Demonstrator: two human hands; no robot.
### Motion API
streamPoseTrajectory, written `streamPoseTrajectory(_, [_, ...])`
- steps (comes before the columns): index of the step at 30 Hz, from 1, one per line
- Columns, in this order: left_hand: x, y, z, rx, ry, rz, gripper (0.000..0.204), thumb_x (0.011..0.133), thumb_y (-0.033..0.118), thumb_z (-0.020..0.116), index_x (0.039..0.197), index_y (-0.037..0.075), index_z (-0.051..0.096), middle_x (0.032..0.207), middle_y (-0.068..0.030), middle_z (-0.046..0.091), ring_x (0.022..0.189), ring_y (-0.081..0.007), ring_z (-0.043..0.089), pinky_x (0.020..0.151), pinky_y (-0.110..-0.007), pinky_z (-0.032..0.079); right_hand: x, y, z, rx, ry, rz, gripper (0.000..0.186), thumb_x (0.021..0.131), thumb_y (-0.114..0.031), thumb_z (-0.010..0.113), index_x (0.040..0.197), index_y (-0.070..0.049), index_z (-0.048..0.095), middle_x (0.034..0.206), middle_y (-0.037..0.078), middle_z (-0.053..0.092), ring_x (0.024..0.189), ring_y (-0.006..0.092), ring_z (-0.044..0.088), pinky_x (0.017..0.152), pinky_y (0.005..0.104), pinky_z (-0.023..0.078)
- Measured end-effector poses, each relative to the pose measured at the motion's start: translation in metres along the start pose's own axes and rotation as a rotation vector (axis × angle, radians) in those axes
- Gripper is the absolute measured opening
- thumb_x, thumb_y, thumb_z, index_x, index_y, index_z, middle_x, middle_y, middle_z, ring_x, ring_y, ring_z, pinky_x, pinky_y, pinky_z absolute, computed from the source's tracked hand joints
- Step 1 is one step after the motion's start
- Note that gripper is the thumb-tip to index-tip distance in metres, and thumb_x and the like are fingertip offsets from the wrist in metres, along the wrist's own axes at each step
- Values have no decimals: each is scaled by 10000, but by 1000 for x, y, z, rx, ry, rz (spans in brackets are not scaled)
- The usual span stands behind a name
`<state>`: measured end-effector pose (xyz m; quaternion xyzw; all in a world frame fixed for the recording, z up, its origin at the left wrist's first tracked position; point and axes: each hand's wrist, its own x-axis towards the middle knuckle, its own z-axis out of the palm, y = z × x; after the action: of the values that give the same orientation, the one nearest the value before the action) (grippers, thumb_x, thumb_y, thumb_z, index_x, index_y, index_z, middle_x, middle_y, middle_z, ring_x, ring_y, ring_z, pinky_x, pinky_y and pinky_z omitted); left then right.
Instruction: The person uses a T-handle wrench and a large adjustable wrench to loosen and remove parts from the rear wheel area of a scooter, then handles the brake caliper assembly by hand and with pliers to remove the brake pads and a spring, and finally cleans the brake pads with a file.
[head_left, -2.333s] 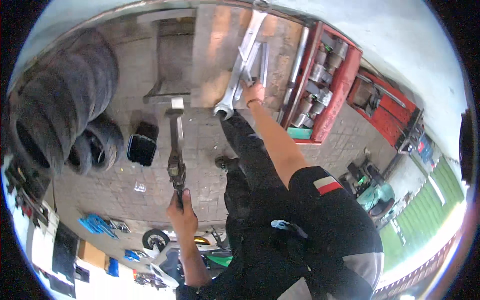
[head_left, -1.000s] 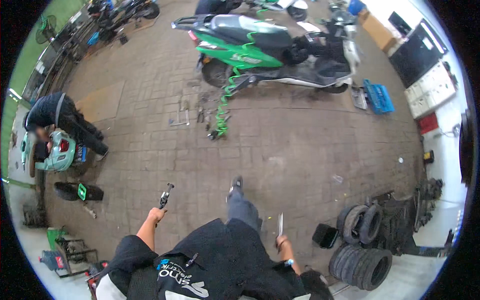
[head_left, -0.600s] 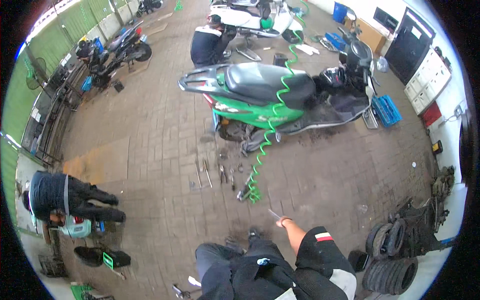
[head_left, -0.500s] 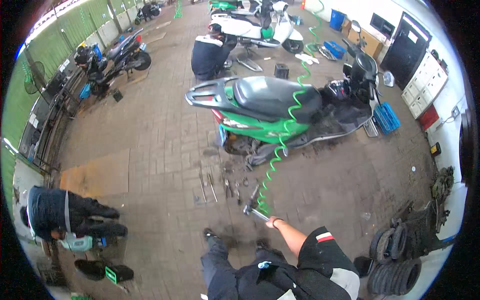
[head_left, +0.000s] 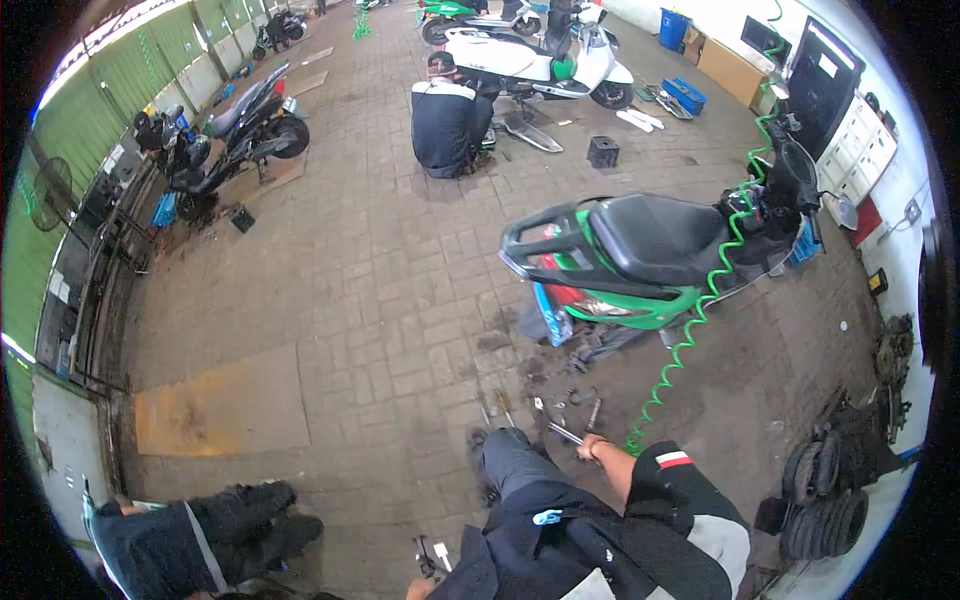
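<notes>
My right hand [head_left: 590,448] is closed on a long silver metal wrench [head_left: 565,432] that extends forward beside my knee, near loose tools [head_left: 500,406] on the brick floor. My left hand [head_left: 422,588], partly cut by the lower edge, grips a dark metal tool [head_left: 426,560] with a jawed head; a small pale piece [head_left: 441,553] shows beside it. A coiled green air hose [head_left: 683,352] runs down near my right hand from across a green-and-black scooter [head_left: 655,250], which stands ahead to the right.
A crouching co-worker [head_left: 445,130] faces a white scooter [head_left: 505,55]; another [head_left: 195,540] bends low at my left. A black motorbike [head_left: 235,140] stands by the green left wall. A stained board [head_left: 220,400] lies on the floor. Tyres [head_left: 825,525] are stacked at right.
I have turned from the red toolboxes to face the room and moved toward the loose tools. The green scooter now sits farther right in view. Both hands keep hold of their tools.
</notes>
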<state>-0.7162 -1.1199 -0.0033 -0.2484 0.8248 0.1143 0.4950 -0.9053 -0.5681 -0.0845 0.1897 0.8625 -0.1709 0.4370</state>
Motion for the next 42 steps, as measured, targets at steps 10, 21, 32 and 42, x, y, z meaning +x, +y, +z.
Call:
streamPoseTrajectory(10, [247,178,-374,636,103,234,340,802,307,569,909,-1,666,967,-218,653,975,-324,631,829,-423,508,148,-52,-17,309,-99,304,431,823,-305,506,1052,36,636,1030,211,652,926,319,642,762,421,501])
streamPoseTrajectory(21, [425,501,-582,368,-171,482,333,797,261,592,944,-38,610,760,-161,651,662,-228,656,567,-350,512,263,-224,-85,382,7,349,352,789,-253,544,969,23,668,1005,250,634,977,393,612,825,426,495])
streamPoseTrajectory(32, [562,776,-457,463,-215,877,437,859,356,486,946,-60,589,715,-145,596,630,-241,638,594,-387,495,577,-154,49,246,357,341,404,855,-388,547,952,4,555,808,239,643,775,440,622,700,516,495])
streamPoseTrajectory(42, [595,792,-267,383,-810,767,247,893,215,486,850,-17,559,757,-84,554,673,-170,543,606,-325,477,583,-192,-1,615,839,130,350,900,-273,545,1062,36,577,970,222,619,936,345,596,805,403,459])
